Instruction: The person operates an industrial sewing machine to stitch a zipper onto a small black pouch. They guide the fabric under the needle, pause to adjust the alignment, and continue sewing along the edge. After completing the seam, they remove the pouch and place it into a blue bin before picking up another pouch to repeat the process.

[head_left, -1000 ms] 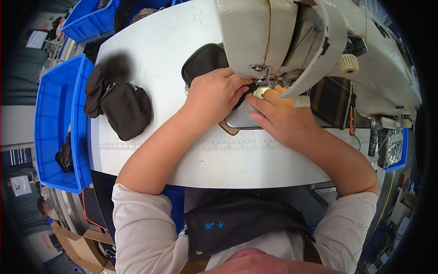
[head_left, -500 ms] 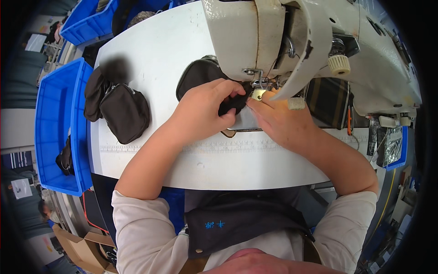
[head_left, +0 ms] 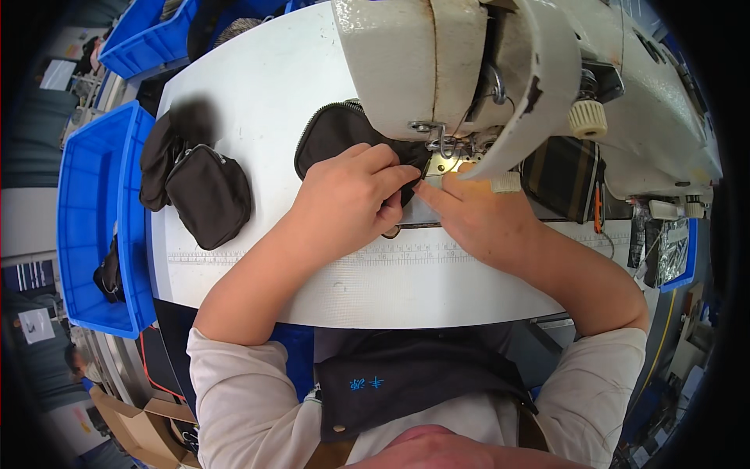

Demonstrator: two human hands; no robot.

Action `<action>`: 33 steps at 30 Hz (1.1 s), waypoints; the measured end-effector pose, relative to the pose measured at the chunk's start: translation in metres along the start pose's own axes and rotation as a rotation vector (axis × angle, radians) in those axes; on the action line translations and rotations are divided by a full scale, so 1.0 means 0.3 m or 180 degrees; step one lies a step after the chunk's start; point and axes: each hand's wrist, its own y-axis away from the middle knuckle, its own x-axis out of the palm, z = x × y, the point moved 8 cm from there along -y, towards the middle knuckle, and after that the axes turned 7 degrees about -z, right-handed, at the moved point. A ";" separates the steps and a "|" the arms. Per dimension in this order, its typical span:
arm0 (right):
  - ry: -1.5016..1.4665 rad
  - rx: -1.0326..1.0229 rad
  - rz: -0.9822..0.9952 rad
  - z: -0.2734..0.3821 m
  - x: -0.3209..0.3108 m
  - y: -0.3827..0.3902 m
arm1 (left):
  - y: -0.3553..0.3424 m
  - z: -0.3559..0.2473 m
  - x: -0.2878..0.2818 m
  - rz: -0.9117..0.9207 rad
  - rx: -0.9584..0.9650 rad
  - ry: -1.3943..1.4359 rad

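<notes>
Okay, biggest stuff first: there's a white table with a sewing machine over its far right part, and a blue bin off to the left. The pouch being worked on is dark with a zip and lies just left of the machine, one side running in toward the needle area. In the last second it's slid a little toward the person. Left hand opened up for a moment there, and now it's curled back over the pouch's near side, thumb and fingers closed on the fabric, pretty snug by the look of it. Right hand has its index tip at the fabric edge, nearly meeting the left index, but the other fingertips tuck behind the machine, so I can't tell if it's gripping. More of the shiny plate shows too. My read is that's repositioning the edge. Can't see whether the tiny foot is pressing on it.
</notes>
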 end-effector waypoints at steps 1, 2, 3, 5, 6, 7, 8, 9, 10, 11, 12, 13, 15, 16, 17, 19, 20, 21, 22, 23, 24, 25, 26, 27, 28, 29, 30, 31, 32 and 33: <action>0.0047 -0.0021 0.0007 0.000 -0.001 -0.001 | 0.002 0.003 0.005 0.0059 -0.0032 0.0060; 0.0093 -0.0041 0.0015 0.000 -0.002 -0.002 | 0.004 0.006 0.011 0.0119 -0.0065 0.0120; 0.0140 -0.0070 0.0018 0.001 -0.004 -0.004 | 0.006 0.009 0.012 0.0173 -0.0099 0.0172; 0.0219 -0.0196 -0.0224 0.011 -0.017 -0.003 | 0.000 0.022 0.007 0.0226 -0.0155 0.0367; 0.0256 -0.0267 -0.0345 0.017 -0.021 -0.001 | -0.003 0.030 0.005 0.0248 -0.0189 0.0460; 0.0302 -0.0372 -0.0336 0.026 -0.018 0.006 | -0.006 0.033 0.001 0.0156 -0.0144 0.0475; 0.0348 -0.0476 -0.0327 0.036 -0.016 0.016 | -0.008 0.036 0.000 0.0063 -0.0098 0.0490; 0.0394 -0.0574 -0.0314 0.044 -0.011 0.025 | -0.012 0.038 0.000 -0.0025 -0.0051 0.0511; 0.0391 -0.0581 -0.0309 0.044 -0.007 0.025 | -0.023 0.028 -0.009 -0.0157 0.0113 0.0414; 0.0387 -0.0588 -0.0305 0.044 -0.003 0.025 | -0.038 0.014 -0.018 -0.0288 0.0277 0.0316; 0.0384 -0.0595 -0.0302 0.045 -0.003 0.023 | -0.046 -0.002 -0.027 -0.0419 0.0443 0.0217; 0.0383 -0.0580 -0.0284 0.045 -0.002 0.023 | -0.046 -0.002 -0.022 -0.0415 0.0451 0.0130; 0.0375 -0.0552 -0.0248 0.045 0.000 0.023 | -0.041 -0.001 -0.007 -0.0406 0.0461 -0.0045; 0.0372 -0.0559 -0.0235 0.044 0.001 0.022 | -0.042 -0.003 -0.007 -0.0401 0.0432 -0.0159; 0.0370 -0.0568 -0.0223 0.041 0.001 0.021 | -0.044 -0.009 -0.010 -0.0395 0.0403 -0.0273; 0.0351 -0.0564 -0.0204 0.041 0.002 0.021 | -0.044 -0.013 -0.005 -0.0372 0.0328 -0.0399; 0.0336 -0.0544 -0.0202 0.041 0.005 0.023 | -0.045 -0.013 0.002 -0.0349 0.0290 -0.0412; 0.0323 -0.0519 -0.0209 0.038 0.006 0.023 | -0.047 -0.009 0.007 -0.0322 0.0261 -0.0427; 0.0297 -0.0537 -0.0223 0.038 0.005 0.022 | -0.043 -0.009 0.010 -0.0328 0.0338 -0.0468; 0.0270 -0.0556 -0.0238 0.037 0.004 0.020 | -0.037 -0.006 0.013 -0.0335 0.0416 -0.0510; 0.0240 -0.0567 -0.0249 0.037 0.006 0.020 | -0.032 -0.005 0.016 -0.0335 0.0495 -0.0544; 0.0275 -0.0574 -0.0242 0.037 0.007 0.019 | -0.032 -0.004 0.017 -0.0343 0.0448 -0.0572; 0.0310 -0.0582 -0.0235 0.037 0.004 0.016 | -0.033 -0.007 0.018 -0.0352 0.0400 -0.0601; 0.0347 -0.0596 -0.0222 0.036 0.001 0.016 | -0.034 -0.013 0.019 -0.0369 0.0347 -0.0626; 0.0320 -0.0570 -0.0227 0.035 0.003 0.019 | -0.034 -0.020 0.021 -0.0357 0.0305 -0.0648; 0.0293 -0.0545 -0.0232 0.033 0.006 0.025 | -0.033 -0.026 0.022 -0.0346 0.0263 -0.0670; 0.0268 -0.0523 -0.0249 0.032 0.005 0.026 | -0.034 -0.031 0.020 -0.0336 0.0226 -0.0704; 0.0271 -0.0534 -0.0231 0.033 0.004 0.025 | -0.033 -0.037 0.019 -0.0362 0.0235 -0.0733; 0.0274 -0.0545 -0.0213 0.033 0.002 0.023 | -0.032 -0.043 0.020 -0.0388 0.0244 -0.0761; 0.0271 -0.0555 -0.0199 0.035 0.002 0.020 | -0.029 -0.047 0.022 -0.0409 0.0253 -0.0792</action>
